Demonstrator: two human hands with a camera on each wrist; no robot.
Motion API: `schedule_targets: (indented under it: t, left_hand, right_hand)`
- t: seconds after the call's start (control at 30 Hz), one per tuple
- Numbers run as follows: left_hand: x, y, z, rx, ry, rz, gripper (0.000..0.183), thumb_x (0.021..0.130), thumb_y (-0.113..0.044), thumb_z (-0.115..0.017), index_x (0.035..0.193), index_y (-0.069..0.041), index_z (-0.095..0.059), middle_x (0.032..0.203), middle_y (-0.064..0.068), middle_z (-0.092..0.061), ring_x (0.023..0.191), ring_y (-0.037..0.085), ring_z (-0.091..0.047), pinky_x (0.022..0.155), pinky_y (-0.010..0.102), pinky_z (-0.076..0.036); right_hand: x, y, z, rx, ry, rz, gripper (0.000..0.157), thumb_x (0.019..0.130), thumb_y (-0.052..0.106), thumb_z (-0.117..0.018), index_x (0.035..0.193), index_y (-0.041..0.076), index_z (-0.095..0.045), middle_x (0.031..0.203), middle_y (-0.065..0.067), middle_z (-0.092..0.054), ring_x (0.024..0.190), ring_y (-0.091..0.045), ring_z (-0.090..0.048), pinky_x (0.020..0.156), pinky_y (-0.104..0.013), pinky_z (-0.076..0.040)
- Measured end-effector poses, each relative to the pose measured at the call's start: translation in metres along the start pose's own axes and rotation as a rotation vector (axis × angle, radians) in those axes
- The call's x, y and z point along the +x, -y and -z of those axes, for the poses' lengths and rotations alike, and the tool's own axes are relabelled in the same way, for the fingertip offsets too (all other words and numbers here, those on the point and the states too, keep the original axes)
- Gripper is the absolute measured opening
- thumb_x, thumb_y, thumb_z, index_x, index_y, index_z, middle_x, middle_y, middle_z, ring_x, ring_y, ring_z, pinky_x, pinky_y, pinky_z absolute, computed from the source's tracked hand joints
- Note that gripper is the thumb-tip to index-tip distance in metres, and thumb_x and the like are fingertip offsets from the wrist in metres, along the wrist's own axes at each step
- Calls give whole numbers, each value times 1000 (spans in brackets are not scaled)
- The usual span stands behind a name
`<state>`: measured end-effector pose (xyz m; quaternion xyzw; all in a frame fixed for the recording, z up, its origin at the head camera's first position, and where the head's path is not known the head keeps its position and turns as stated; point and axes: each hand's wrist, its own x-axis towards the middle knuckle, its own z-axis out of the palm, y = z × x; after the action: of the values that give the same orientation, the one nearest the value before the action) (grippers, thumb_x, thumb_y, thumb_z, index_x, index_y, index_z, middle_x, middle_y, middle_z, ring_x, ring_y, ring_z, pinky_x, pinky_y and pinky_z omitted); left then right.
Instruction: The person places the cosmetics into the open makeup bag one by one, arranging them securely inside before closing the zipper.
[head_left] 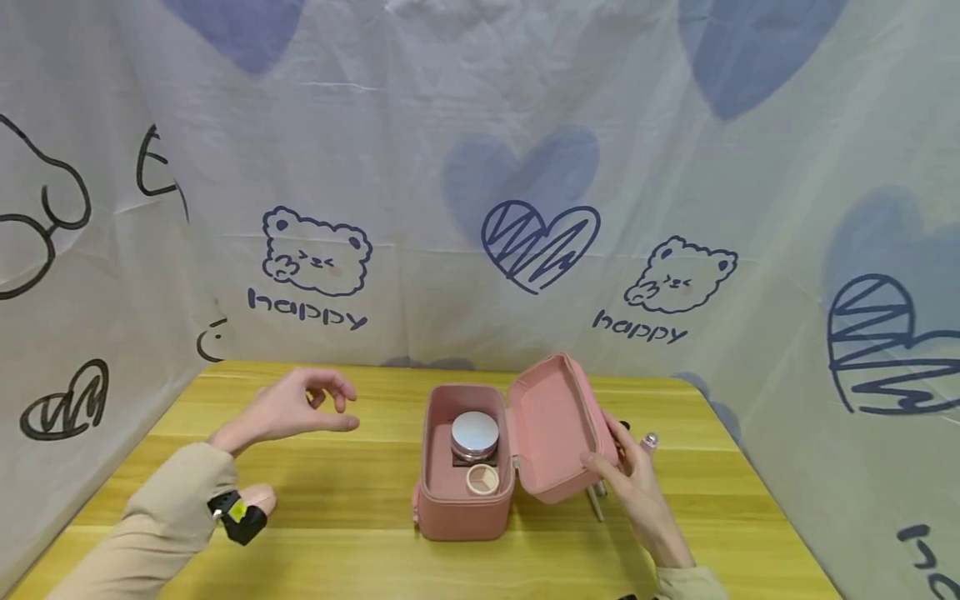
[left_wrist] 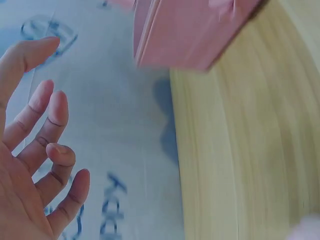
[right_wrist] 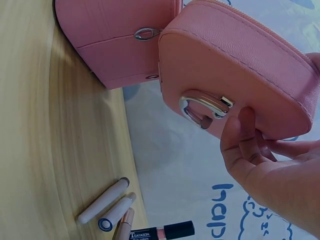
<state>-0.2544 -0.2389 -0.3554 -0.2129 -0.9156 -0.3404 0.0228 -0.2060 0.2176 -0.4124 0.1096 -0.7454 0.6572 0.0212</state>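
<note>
Pinching the lid point(head_left: 551, 437) in head view: right hand point(head_left: 633, 483), pink case point(head_left: 465, 518) just left of it; left hand point(head_left: 292, 408) well clear, thumb and fingers apart. Left wrist: fingers kinda bent. Right wrist: fingertips on lid beside handle point(right_wrist: 212, 104).

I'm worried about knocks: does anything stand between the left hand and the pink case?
Nothing visible does. Only bare tabletop shows between the left hand and the pink case. The right hand holds the lid on the opposite side.

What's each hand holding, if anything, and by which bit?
The right hand holds the open lid of the pink case by its free edge, thumb at the rim, fingers against the outside. The left hand holds nothing.
</note>
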Motion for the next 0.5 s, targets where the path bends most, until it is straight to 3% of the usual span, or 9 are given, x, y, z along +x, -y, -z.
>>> schedule_targets:
  t: [0.1,0.23,0.33,0.5]
  left_hand:
    - [-12,13,17,-9,-29,37,25,81,-33,-83,98,-20,-70,85,-6,-66,67,6,-50,63,23,-40]
    - [-26,27,32,-16,-35,21,24,82,-24,-82,99,-12,-70,85,-3,-64,69,5,-52,65,22,-44]
    - [-35,36,37,-2,-10,2,26,82,-20,-83,100,-8,-69,85,-2,-63,73,3,-56,67,22,-48]
    - [-47,52,37,63,43,42,34,80,-27,-85,105,-10,-70,92,-2,-66,83,0,-59,74,23,-52]
  right_hand:
    - [0,0,-1,1,-8,4,72,97,10,-59,159,5,-23,156,-25,-34,122,-2,-54,97,-16,-50]
    - [0,0,0,-4,-7,1,71,97,10,-59,159,6,-24,156,-24,-35,120,1,-54,97,-16,-49]
    - [1,-1,0,-3,-4,0,72,98,10,-59,159,5,-24,156,-24,-35,121,1,-53,97,-16,-49]
    - [0,-1,0,-1,-1,10,71,98,10,-59,159,4,-23,156,-25,-34,121,2,-53,97,-16,-49]
